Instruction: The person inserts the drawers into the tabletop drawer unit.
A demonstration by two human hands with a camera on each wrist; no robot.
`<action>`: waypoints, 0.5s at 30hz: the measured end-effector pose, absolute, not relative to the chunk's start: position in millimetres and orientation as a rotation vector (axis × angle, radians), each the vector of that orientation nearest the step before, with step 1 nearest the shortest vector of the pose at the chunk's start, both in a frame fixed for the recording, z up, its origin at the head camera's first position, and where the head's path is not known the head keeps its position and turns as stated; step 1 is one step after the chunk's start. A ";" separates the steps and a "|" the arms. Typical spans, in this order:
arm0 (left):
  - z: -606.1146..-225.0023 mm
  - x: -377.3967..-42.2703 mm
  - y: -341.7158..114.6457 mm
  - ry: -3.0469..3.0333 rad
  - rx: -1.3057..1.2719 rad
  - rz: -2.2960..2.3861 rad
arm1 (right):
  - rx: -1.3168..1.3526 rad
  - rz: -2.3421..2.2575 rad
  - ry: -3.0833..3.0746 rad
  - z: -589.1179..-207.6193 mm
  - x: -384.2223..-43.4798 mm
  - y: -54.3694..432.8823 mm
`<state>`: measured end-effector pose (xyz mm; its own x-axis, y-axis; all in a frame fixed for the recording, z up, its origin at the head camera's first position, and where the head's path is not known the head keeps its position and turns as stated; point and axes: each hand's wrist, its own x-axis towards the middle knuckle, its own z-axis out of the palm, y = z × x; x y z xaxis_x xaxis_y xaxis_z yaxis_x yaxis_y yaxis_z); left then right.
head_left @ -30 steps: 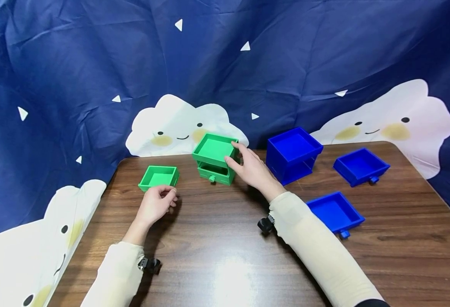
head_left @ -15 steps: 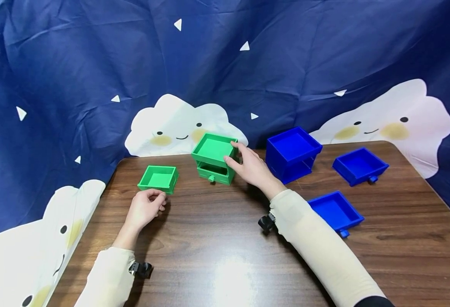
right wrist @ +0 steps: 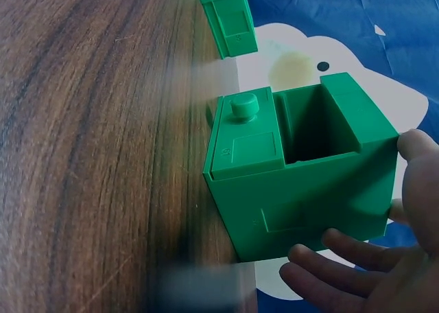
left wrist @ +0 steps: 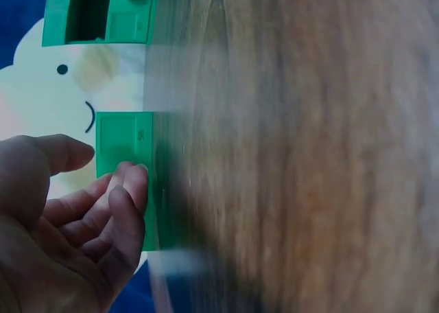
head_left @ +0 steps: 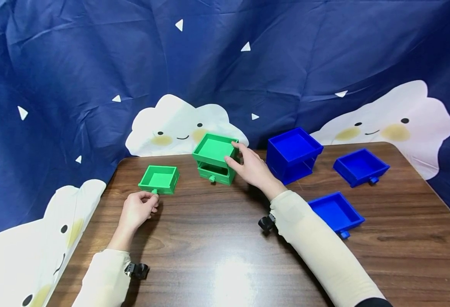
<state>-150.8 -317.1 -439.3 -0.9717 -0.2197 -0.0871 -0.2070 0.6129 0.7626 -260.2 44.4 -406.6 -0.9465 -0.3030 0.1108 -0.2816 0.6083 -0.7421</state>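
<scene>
A small green drawer point(head_left: 158, 179) lies at the table's left, its knob point(head_left: 154, 191) facing me. Right at this knob is my left hand point(head_left: 135, 209); in the left wrist view its thumb point(left wrist: 72, 154) stands apart from the loosely bent fingers, and the knob is hidden there. The green cabinet point(head_left: 225, 164) has a drawer in its lower slot and a vacant upper slot. My right hand point(head_left: 253, 169) holds this cabinet by its right side, thumb at the front top corner in the right wrist view and other fingers point(right wrist: 343, 275) along the side panel.
To the right stands a blue cabinet point(head_left: 274, 157) with an open front. Two blue drawers lie beyond it, one farther back point(head_left: 344, 171) and one nearer point(head_left: 353, 216), partly behind my right sleeve. A blue cloth point(head_left: 225, 64) with clouds hangs behind the wooden table point(head_left: 217, 238).
My left hand has drawn back and leftward from the green drawer's right front, so the drawer's knob now shows by the fingertips. My right hand has stayed at the green cabinet.
</scene>
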 end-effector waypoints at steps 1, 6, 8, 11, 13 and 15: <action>-439.7 -150.7 -318.4 -2.809 0.380 -1.317 | -0.508 -1.281 2.794 -406.6 -260.2 44.2; -438.4 -150.0 -322.6 -2.816 0.406 -1.287 | -0.503 -1.278 2.794 -405.8 -259.5 43.9; -436.6 -149.8 -323.1 -2.812 0.424 -1.276 | -0.502 -1.280 2.793 -405.4 -259.3 43.9; -433.4 -149.7 -323.4 -2.807 0.454 -1.261 | -0.501 -1.283 2.794 -405.3 -259.3 44.0; -431.8 -150.2 -323.7 -2.807 0.468 -1.244 | -0.502 -1.284 2.795 -405.6 -259.6 43.9; -430.8 -151.0 -324.3 -2.819 0.474 -1.217 | -0.501 -1.283 2.796 -406.0 -259.7 43.9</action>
<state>-151.0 -324.3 -430.8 -0.9528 -0.2906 -0.0879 -0.2632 0.6466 0.7160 -259.7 43.9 -406.0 -0.9481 -0.2982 0.1103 -0.2781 0.6097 -0.7423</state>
